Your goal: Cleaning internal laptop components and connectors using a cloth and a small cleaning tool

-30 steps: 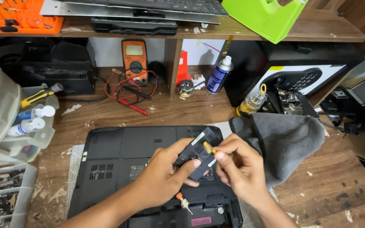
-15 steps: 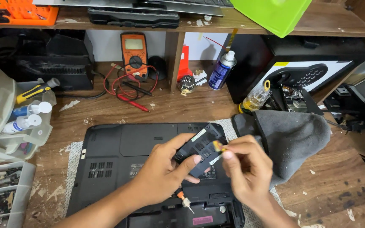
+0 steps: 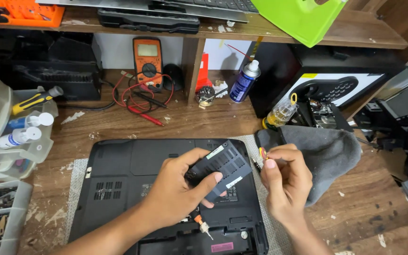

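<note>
The wooden surface [image 3: 204, 123] carries a black laptop [image 3: 133, 179], lying upside down on a pale mat [image 3: 79, 172]; a grey cloth [image 3: 324, 151] lies just beside its right edge; the left hand [image 3: 175, 193] holds a small black vented cover panel [image 3: 220, 170] tilted above the laptop's base, its grip closed around the panel's lower edge, thumb on top; the right hand [image 3: 282, 182] is just beside the panel, its grip pinching a small screwdriver [image 3: 262, 153] with a yellow-and-red handle; a small orange-handled tool [image 3: 201, 225] pokes out below the left hand.
</note>
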